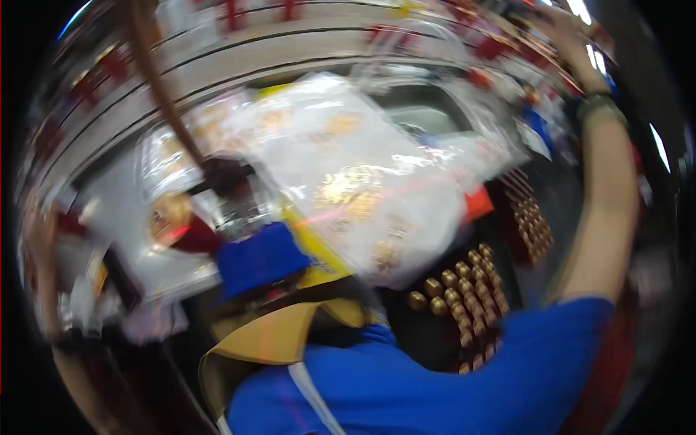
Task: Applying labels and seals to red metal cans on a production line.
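Note:
Motion blurs the whole head view. My right arm, with a dark greenish wristband, reaches up to the far right. There my right hand [557, 30] is near red and shiny things at the shelf's end; its smeared fingers hide whether it holds anything. At the left edge is my left hand [42, 235], raised beside a small dark red thing [71, 223]; its fingers are too blurred to read. Between my arms, a large clear plastic sheet or bag [304, 134] covers the counter, with gold pieces [351, 192] showing in or under it.
Rows of gold, rounded pieces [467, 297] stand on a dark surface at right, with more gold pieces [533, 228] beyond. A blue box [261, 259] and a gold-and-red round thing [172, 220] are near the middle. A brown pole [156, 87] crosses upper left; a metal basin [424, 109] lies behind.

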Available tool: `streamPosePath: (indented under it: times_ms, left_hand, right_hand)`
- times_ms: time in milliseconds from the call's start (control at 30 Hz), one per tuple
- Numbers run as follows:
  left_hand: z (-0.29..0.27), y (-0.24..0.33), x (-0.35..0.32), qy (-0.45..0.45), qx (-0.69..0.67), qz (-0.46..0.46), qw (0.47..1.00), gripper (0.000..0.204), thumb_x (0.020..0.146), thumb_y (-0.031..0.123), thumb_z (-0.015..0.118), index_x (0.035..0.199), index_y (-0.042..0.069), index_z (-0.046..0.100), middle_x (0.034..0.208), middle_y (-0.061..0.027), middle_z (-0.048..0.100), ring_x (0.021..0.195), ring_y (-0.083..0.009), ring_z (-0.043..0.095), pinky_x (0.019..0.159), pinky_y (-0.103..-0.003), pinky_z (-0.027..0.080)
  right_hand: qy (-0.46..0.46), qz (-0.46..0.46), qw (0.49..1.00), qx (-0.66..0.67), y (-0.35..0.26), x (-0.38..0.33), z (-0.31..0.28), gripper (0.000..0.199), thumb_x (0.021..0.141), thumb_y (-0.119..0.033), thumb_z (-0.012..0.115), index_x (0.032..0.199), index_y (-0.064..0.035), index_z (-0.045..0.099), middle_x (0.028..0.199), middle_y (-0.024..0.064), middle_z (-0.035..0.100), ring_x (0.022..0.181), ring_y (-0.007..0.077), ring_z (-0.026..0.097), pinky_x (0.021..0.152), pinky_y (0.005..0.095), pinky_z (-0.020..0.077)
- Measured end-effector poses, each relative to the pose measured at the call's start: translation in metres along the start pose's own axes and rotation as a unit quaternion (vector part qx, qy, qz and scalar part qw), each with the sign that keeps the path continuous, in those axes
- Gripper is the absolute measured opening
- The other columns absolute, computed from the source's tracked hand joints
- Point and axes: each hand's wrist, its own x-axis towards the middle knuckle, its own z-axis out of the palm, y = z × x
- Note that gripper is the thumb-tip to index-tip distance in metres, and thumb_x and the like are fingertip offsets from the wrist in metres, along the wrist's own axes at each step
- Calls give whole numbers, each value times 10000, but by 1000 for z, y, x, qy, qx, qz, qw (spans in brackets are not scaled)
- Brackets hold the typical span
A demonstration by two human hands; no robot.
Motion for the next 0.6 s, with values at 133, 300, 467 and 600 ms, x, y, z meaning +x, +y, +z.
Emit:
streamPosePath:
  times_ms: [133,300,467,600]
  left_hand:
    - [-15,-39,-17,-37,11,-100,994,356,981,274,634,1157,-33,665,1362,-181,639,1251,-330,614,1053,-439,480]
    - [-63,-79,45,143,-75,-279,947,372,1025,417,546,1071,88,714,1035,-147,747,973,-338,684,866,-462,538]
    - [-115,-48,36,55,-31,-239,969,358,1021,383,545,1072,70,711,1053,-159,738,985,-347,681,879,-469,535]
    - [-147,-15,-4,-23,-23,-231,972,347,1017,357,545,1074,56,709,1067,-169,731,995,-353,678,889,-475,532]
  right_hand:
    - [8,-52,996,71,-34,48,78,224,857,-180,740,1038,-48,733,920,150,741,869,284,732,759,377,577]
    - [6,-92,994,54,-92,105,127,206,859,-178,730,1026,-59,733,918,140,740,879,277,732,762,382,579]
    - [17,-125,991,41,-121,125,138,187,861,-176,720,1015,-71,733,917,131,739,889,271,732,766,386,580]
    - [22,-141,989,23,-130,138,151,173,863,-174,712,1006,-80,733,916,123,738,897,266,732,769,390,582]
